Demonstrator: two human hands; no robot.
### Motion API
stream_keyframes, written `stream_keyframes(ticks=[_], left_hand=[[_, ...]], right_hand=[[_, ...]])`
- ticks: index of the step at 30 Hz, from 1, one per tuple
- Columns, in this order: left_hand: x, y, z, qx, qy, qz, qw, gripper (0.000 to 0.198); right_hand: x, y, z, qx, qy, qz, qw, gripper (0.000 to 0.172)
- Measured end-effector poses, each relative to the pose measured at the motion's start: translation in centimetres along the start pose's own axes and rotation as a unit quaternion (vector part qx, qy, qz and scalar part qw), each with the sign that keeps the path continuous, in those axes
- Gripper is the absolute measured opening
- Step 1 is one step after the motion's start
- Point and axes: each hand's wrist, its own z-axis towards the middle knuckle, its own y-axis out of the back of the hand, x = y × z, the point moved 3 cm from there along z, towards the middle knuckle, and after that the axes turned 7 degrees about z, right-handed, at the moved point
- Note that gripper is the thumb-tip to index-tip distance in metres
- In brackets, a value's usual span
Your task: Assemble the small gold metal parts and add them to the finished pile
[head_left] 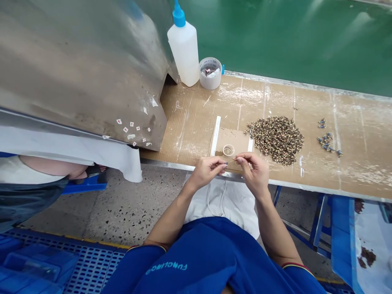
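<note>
My left hand [210,170] pinches what looks like a tiny blue piece [226,163]; my right hand [255,171] pinches a thin stick [239,158]. Piece sits at the table's [190,141] near edge, beside the cup [228,155]. Risk: loose pinch could drop it over; a knuckle could tip the cup. Pile [277,141] crowds right; left has room.

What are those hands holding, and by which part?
Right hand: a thin stick, pinched behind its protruding end. Left hand: a tiny bluish piece; gripped part too small to tell.
</note>
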Motion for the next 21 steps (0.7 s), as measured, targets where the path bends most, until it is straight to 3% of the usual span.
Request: stream_keyframes(ticks=[21], left_hand=[[-0.19, 0.14, -0.07, 0.003, -0.021, 0.009, 1.000, 0.026]], right_hand=[[0.31, -0.32, -0.05, 0.033, 0.024, -0.026, 0.999, 0.019]])
